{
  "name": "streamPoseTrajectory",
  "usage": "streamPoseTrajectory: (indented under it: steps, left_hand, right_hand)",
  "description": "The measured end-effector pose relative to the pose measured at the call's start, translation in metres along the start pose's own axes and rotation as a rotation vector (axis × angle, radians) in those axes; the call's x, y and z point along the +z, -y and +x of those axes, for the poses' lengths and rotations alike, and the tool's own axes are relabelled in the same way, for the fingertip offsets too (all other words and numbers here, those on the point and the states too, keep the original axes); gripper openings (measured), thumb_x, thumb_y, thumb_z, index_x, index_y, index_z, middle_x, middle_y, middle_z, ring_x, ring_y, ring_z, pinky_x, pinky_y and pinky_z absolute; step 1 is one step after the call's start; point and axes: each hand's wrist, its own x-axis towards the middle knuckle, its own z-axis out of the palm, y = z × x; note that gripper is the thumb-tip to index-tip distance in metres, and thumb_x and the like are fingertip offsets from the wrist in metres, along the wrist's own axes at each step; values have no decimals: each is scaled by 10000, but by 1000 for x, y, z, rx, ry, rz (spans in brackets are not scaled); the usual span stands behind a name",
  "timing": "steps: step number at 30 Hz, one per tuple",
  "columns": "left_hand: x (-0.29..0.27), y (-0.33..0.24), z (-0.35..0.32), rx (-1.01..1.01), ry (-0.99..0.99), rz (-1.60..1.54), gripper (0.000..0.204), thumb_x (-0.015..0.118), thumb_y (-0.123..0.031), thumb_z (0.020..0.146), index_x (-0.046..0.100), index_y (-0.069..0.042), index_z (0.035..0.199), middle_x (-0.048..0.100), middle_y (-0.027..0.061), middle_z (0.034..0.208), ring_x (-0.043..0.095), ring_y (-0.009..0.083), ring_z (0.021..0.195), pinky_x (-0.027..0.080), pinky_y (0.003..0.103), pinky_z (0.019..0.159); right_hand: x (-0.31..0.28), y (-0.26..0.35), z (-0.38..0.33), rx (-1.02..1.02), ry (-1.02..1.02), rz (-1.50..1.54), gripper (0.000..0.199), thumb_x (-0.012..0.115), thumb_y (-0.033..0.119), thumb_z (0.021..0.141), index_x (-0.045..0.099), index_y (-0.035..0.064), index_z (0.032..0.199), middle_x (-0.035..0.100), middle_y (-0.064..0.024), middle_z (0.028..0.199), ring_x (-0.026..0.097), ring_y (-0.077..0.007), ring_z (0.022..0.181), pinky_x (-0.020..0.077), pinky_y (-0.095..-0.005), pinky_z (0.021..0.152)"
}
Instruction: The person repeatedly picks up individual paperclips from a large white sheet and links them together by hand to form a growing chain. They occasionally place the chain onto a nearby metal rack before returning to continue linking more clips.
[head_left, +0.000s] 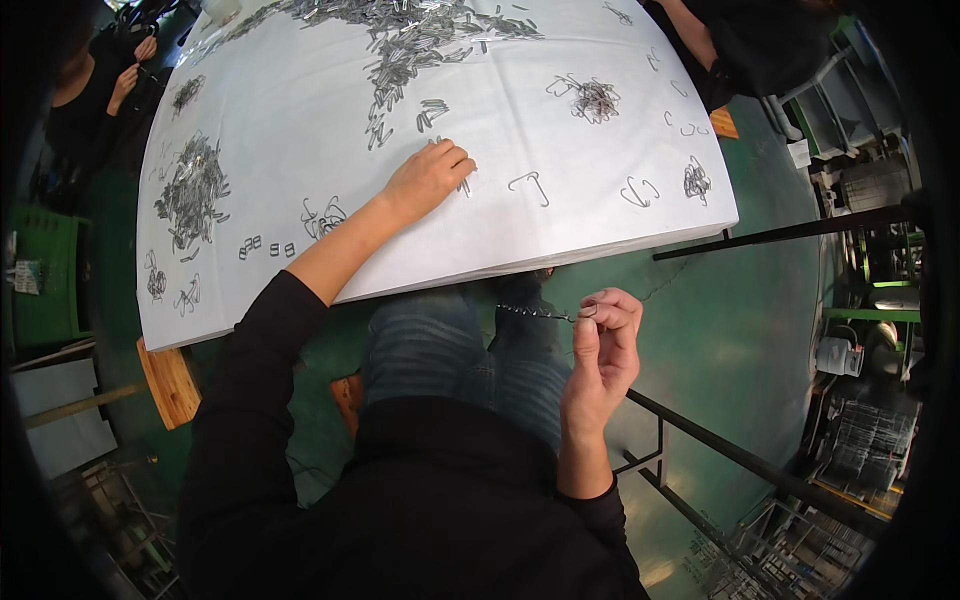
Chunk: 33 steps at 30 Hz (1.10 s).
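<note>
My right hand (603,350) is raised in front of the table's near edge, with thumb and fingers pinched on one end of a thin, dark chain-like metal strand (532,312). The strand stretches leftward above my lap. On the white tabletop rests my left hand (430,180), its fingers curled down over a few small metal pieces (463,186); what lies under the fingertips is hidden. Just beyond it is a little group of narrow metal links (432,113). To its right lies a bent wire hook (532,187).
A large heap of metal links (420,45) spreads over the far side. Another pile (192,190) is at left, and tangled wire hooks (597,101) sit at right. Two other people are at the far corners. A dark metal bar frame (740,460) stands at my right.
</note>
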Motion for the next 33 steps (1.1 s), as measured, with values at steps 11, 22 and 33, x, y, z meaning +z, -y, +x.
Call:
streamPoseTrajectory:
  steps: [11, 22, 33]
  left_hand:
    - [-52, -79, 11, -682, -82, -954, 154, 617, -76, 838, 617, 14, 963, 664, 61, 849, 627, 126, 799, 481, 257, 746]
    - [-123, -157, -4, -651, -121, -1311, 107, 624, -29, 825, 625, 23, 919, 661, 92, 867, 628, 133, 811, 480, 253, 774]
    - [-121, -166, -10, -488, -295, -1072, 105, 659, -17, 762, 644, -18, 866, 596, 116, 1036, 583, 195, 961, 460, 293, 817]
  right_hand:
    - [13, -6, -10, 10, 30, -127, 65, 628, 77, 833, 593, 23, 840, 478, -82, 983, 482, -152, 854, 421, -267, 744]
    - [18, -12, -5, -53, 33, -243, 96, 655, 113, 818, 607, 33, 837, 502, -99, 960, 494, -212, 912, 418, -319, 792]
    - [14, -16, -7, -66, 40, -297, 102, 661, 108, 809, 604, 26, 832, 502, -110, 953, 500, -218, 909, 419, -317, 786]
